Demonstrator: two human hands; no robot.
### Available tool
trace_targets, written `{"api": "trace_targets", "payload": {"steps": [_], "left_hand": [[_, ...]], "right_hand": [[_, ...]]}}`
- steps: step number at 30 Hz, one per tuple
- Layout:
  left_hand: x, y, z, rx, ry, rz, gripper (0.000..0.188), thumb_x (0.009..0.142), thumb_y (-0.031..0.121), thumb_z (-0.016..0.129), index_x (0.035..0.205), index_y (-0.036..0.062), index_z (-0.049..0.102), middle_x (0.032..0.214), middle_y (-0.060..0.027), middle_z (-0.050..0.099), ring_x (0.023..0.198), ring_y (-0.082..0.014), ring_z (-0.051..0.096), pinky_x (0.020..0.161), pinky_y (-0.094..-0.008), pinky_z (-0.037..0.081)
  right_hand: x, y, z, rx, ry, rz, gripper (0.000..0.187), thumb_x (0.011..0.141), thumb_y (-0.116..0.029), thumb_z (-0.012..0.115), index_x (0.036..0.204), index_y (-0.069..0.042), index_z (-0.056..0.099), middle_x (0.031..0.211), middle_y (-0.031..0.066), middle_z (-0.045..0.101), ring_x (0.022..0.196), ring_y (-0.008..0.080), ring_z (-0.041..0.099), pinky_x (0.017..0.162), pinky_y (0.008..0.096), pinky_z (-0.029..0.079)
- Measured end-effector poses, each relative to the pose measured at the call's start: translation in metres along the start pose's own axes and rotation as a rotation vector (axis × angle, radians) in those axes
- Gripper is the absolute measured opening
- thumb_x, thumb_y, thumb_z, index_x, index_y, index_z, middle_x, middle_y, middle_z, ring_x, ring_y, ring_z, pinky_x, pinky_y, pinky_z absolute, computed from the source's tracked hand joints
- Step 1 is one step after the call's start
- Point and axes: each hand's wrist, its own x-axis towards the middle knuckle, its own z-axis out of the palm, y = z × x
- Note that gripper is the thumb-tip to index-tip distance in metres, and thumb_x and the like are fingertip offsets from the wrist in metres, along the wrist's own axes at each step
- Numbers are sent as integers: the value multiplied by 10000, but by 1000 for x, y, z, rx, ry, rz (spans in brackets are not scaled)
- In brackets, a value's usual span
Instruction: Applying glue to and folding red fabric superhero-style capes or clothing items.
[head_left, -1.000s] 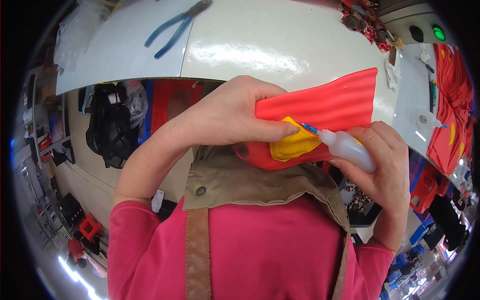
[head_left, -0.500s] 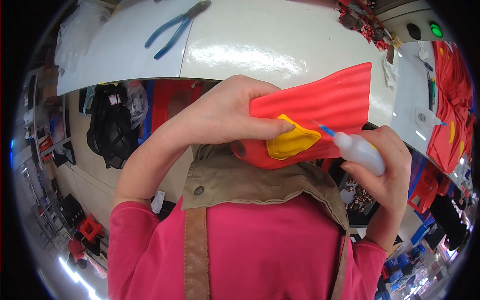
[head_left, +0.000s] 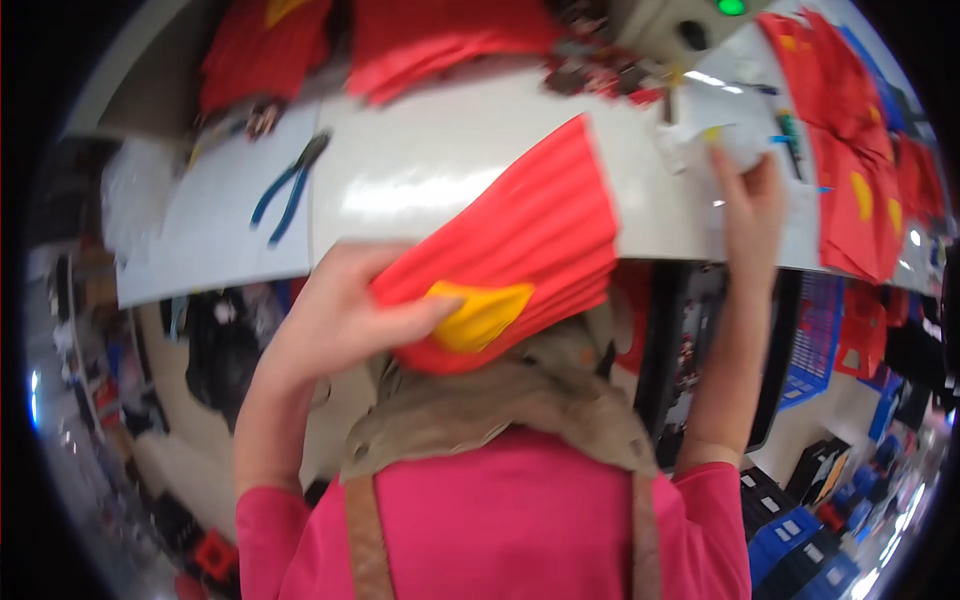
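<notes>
My left hand [head_left: 345, 315] is closed on a red ribbed piece [head_left: 520, 225] that looks like soft rubber or fabric, thumb on top, just above my apron. Its yellow shield-shaped patch [head_left: 485, 318] lies beside my thumb tip. My right hand [head_left: 752, 200] reaches out over the right part of the table, with thumb and fingers around a white squeeze bottle [head_left: 744, 146]. The bottle is blurred, and its nozzle is hard to make out. Blue-handled pliers [head_left: 290, 190] lie on the table to the left.
The white table [head_left: 350, 215] has red pieces [head_left: 450, 45] piled along its back and more red pieces with yellow patches [head_left: 850, 150] at the right. A clear plastic bag [head_left: 145, 195] lies at the left. A machine with a green button [head_left: 731, 7] stands at the back right.
My right hand has carried the squeeze bottle away from the yellow patch, forward and right over the table. The red piece stays in my left hand. The view has shifted, showing more of the table's back.
</notes>
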Motion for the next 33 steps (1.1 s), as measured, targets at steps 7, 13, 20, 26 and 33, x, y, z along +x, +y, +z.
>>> {"api": "trace_targets", "payload": {"steps": [7,13,20,26,33], "left_hand": [[1,12,1,7,39,-4,331,796,137,695,1042,-79,644,863,-79,680,806,-93,600,747,-247,492],[17,11,8,10,20,17,301,797,129,700,1019,-69,652,834,-55,674,769,-68,584,706,-228,483],[25,0,21,48,-41,148,219,810,129,687,949,-39,666,745,-43,651,678,-45,541,620,-216,455],[27,1,26,24,-38,19,285,799,115,701,1021,-58,655,867,-48,682,784,-63,592,704,-218,482],[47,-8,28,-84,1,-57,320,833,154,694,1063,-60,636,899,-40,671,813,-53,579,727,-219,489]], "right_hand": [[12,5,25,119,119,-66,397,859,-254,677,1070,38,511,835,96,545,765,126,527,683,271,445],[-11,-25,-7,-98,311,-397,557,837,-247,699,1286,1,482,1271,163,552,1188,260,518,991,368,374],[-92,-79,13,133,-276,-634,847,601,-158,877,1306,-41,423,1320,148,460,1241,283,447,1034,370,364],[-105,-89,38,92,-208,-442,773,622,-103,846,1284,-76,446,1393,160,362,1310,322,363,1058,394,356],[-104,-68,63,54,-233,-704,311,698,-11,746,991,-91,681,1013,56,590,936,222,566,782,317,456]]}}
